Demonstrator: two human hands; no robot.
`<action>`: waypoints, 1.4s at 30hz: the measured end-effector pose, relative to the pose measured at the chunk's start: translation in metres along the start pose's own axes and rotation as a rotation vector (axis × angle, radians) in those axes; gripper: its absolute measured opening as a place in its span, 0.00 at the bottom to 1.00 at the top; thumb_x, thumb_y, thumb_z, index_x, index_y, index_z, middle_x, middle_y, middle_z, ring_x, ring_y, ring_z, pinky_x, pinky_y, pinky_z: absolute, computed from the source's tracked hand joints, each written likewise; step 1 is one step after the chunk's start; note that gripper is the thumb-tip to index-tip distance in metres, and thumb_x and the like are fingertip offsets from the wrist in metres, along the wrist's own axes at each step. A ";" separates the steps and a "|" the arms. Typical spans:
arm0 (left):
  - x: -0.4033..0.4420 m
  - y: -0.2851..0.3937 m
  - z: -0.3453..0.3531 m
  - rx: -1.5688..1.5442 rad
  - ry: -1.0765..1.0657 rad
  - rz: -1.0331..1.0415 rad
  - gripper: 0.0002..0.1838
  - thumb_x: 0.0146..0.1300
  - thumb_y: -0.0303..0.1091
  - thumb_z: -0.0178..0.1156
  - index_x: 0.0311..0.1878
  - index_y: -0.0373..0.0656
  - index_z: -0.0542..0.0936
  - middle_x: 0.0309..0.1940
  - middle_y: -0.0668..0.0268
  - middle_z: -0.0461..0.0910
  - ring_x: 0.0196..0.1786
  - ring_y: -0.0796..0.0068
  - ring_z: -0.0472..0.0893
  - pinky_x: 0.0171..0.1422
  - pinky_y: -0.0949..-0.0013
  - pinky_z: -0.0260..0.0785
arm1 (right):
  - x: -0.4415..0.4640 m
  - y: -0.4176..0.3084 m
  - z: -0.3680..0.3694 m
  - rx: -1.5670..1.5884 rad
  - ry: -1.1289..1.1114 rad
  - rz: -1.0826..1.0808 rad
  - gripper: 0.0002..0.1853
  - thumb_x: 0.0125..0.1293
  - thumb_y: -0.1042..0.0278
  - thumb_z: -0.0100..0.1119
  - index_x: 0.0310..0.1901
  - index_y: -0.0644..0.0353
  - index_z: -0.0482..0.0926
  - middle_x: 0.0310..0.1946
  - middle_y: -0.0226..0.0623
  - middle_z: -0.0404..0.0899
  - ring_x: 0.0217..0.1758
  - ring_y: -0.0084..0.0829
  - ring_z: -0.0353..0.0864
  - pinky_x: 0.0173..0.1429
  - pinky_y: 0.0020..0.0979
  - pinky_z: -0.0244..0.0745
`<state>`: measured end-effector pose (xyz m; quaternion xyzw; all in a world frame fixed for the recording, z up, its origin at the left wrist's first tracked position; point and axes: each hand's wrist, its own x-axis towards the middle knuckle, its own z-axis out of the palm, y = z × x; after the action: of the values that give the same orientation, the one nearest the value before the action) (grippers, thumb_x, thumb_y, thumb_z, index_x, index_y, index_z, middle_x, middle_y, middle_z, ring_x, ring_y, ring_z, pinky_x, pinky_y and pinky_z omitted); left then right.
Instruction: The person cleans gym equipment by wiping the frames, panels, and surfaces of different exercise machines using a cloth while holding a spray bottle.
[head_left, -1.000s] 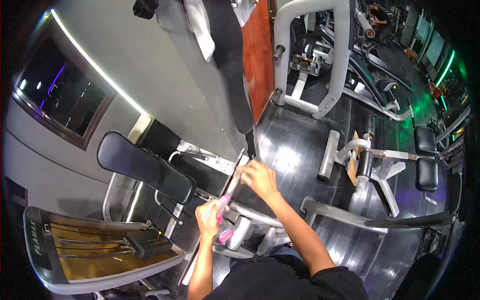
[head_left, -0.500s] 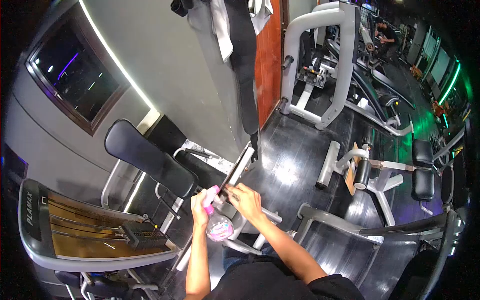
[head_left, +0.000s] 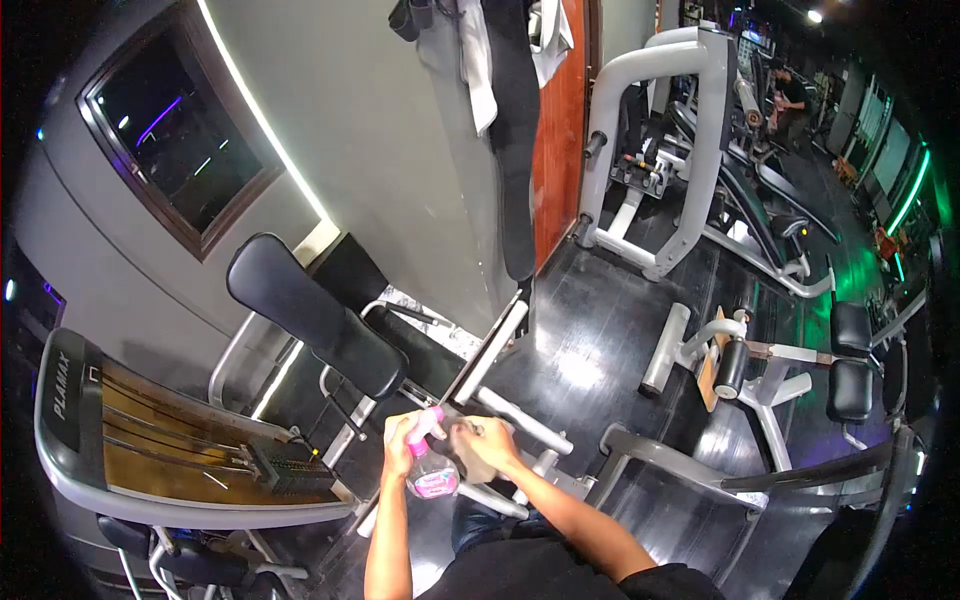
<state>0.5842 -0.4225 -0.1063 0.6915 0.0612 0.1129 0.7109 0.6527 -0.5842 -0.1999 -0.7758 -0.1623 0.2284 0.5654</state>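
Note:
My left hand is closed round the neck of a clear spray bottle with a pink spray head and a pink label. The bottle is roughly upright, in front of my body. Close beside it on the right, my right hand has its fingers curled in on a greyish-brown cloth, which is smeared by motion. Both hands are above the grey metal frame of an exercise machine. The fingertips of the right hand are partly hidden.
A black padded seat stands to the left, behind a PLAXMAX weight stack housing. A grey upright frame and a roller-pad bench are at the right. Dark straps hang on the wall. Far back is another person.
My right hand has drawn back slightly from the machine's bar and moved down, with the cloth now showing below it. The bottle has lowered a little. The whole view has shifted slightly.

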 end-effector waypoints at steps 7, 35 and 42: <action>-0.001 -0.001 -0.003 -0.028 -0.027 0.023 0.30 0.67 0.50 0.48 0.41 0.26 0.84 0.31 0.52 0.86 0.35 0.66 0.84 0.47 0.67 0.73 | 0.022 0.014 0.024 1.229 -0.262 0.545 0.13 0.74 0.58 0.53 0.48 0.57 0.81 0.41 0.34 0.86 0.41 0.32 0.86 0.46 0.34 0.82; 0.003 0.005 0.004 0.196 -0.014 0.042 0.28 0.67 0.49 0.48 0.32 0.30 0.84 0.27 0.58 0.85 0.31 0.71 0.81 0.39 0.71 0.70 | 0.015 0.007 0.030 0.527 0.327 0.186 0.17 0.71 0.68 0.59 0.59 0.61 0.74 0.48 0.37 0.81 0.54 0.29 0.77 0.61 0.33 0.71; 0.002 0.015 0.009 0.292 0.008 0.036 0.30 0.66 0.53 0.48 0.31 0.31 0.84 0.26 0.59 0.84 0.28 0.73 0.80 0.35 0.71 0.67 | 0.091 0.013 -0.030 0.575 0.608 0.132 0.14 0.70 0.67 0.59 0.54 0.62 0.78 0.48 0.43 0.84 0.53 0.34 0.82 0.59 0.35 0.74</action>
<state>0.5873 -0.4306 -0.0907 0.7881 0.0674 0.1181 0.6003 0.7454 -0.5655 -0.2200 -0.6272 0.1323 0.0606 0.7652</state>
